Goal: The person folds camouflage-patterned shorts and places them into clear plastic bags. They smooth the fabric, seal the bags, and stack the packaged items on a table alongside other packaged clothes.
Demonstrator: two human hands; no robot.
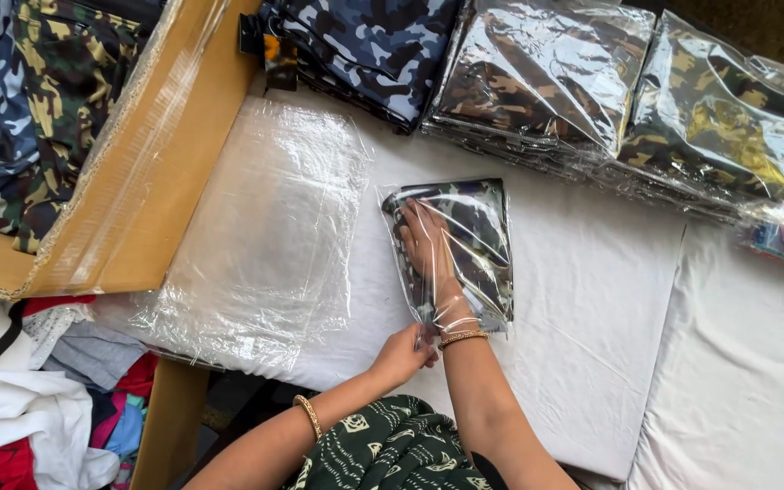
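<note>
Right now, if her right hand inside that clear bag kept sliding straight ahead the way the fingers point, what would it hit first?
The right hand would probably first meet the closed far end of the clear bag, over the folded camouflage garment; beyond lie blue camouflage clothes.

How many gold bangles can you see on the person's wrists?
2: one bangle on the left forearm near the bottom edge, one bangle on the right wrist at the mouth of the clear bag. More may be hidden.

Garment packing workshop: stacked bagged garments (628,91), carton (138,181).
</note>
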